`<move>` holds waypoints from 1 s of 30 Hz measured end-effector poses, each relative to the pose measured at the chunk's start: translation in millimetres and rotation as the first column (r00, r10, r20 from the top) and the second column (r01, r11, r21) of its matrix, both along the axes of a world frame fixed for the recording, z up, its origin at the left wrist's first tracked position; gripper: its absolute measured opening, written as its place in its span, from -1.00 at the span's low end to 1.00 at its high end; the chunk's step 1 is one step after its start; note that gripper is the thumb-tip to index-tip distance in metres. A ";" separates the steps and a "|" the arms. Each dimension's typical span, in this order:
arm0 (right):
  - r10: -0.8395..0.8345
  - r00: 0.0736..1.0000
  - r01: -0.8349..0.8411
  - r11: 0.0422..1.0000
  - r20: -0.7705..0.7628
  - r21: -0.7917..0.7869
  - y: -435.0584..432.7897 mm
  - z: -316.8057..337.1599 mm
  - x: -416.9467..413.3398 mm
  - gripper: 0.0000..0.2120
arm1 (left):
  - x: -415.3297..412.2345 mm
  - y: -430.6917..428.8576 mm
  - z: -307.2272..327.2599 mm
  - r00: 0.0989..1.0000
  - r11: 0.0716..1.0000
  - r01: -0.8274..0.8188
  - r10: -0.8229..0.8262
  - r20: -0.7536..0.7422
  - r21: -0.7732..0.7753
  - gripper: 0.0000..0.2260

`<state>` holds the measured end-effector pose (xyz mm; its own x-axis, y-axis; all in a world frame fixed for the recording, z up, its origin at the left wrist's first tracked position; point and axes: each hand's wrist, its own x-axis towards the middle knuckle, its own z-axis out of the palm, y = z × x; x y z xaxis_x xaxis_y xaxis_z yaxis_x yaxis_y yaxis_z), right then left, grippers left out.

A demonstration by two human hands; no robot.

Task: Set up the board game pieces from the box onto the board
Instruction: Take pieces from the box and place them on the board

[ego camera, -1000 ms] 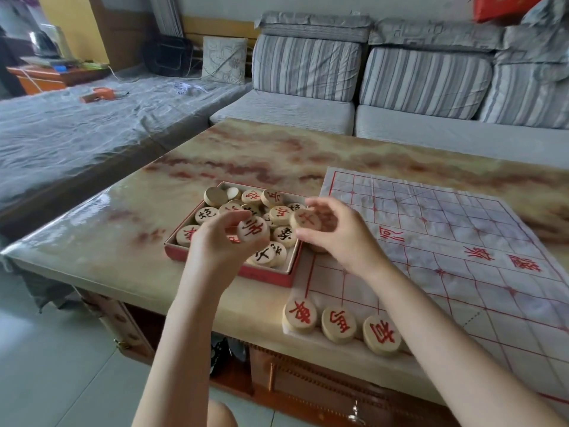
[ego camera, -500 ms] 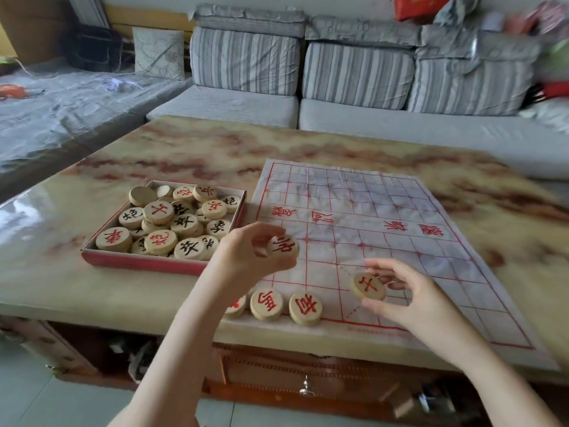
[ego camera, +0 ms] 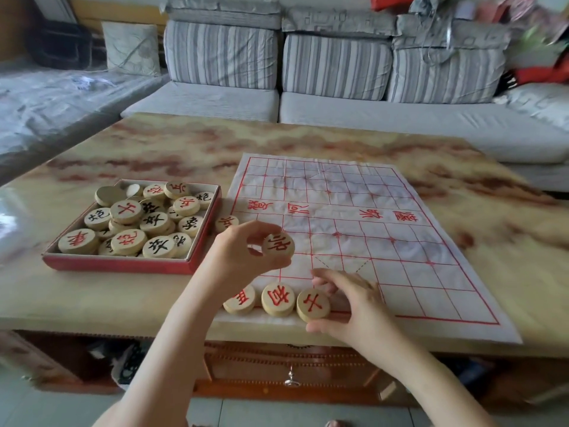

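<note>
My right hand point(ego camera: 354, 306) lowered its pinched red-lettered wooden disc point(ego camera: 313, 304) to the white board point(ego camera: 400, 241); left hand point(ego camera: 237, 257) pinches another disc point(ego camera: 278, 245). Likely light, slick: grip rims.

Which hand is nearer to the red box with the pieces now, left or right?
Left. The left hand, pinching a raised piece, is just right of the red box. The right hand is farther right, holding the last piece in the near row on the board.

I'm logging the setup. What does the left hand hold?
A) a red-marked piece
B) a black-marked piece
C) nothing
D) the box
A: the left hand pinches a red-marked piece over the board, clear of the box; the right hand grips another piece at the near edge.
</note>
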<state>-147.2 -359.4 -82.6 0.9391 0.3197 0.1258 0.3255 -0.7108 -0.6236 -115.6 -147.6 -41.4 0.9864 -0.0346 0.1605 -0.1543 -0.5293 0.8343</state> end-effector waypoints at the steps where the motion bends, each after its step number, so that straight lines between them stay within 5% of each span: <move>1: -0.007 1.000 0.008 0.998 -0.030 0.060 -5.3 1.7 -0.1 -0.36 | 0.1 -2.1 -0.3 1.000 1.000 0.007 -0.007 -0.002 0.007 -0.62; 8: -0.355 0.934 0.325 0.823 -0.024 0.467 -67.7 11.0 4.2 -0.80 | -5.6 -48.7 -8.7 0.980 0.972 0.195 -0.197 0.005 0.133 -0.59; 18: -0.420 0.907 0.384 0.777 -0.045 0.499 -83.2 2.4 5.0 -0.86 | -14.4 -89.8 -30.9 0.945 0.847 0.285 -0.327 0.018 0.449 -0.53; 25: -0.386 0.921 0.363 0.788 -0.060 0.497 -75.4 7.3 4.1 -0.86 | -11.3 -83.1 -24.5 0.950 0.865 0.290 -0.313 -0.012 0.410 -0.39; 30: -0.257 0.963 0.267 0.863 -0.082 0.429 -47.9 16.8 8.8 -0.83 | -3.2 -23.0 2.0 0.993 0.991 0.058 -0.070 0.097 0.124 -0.70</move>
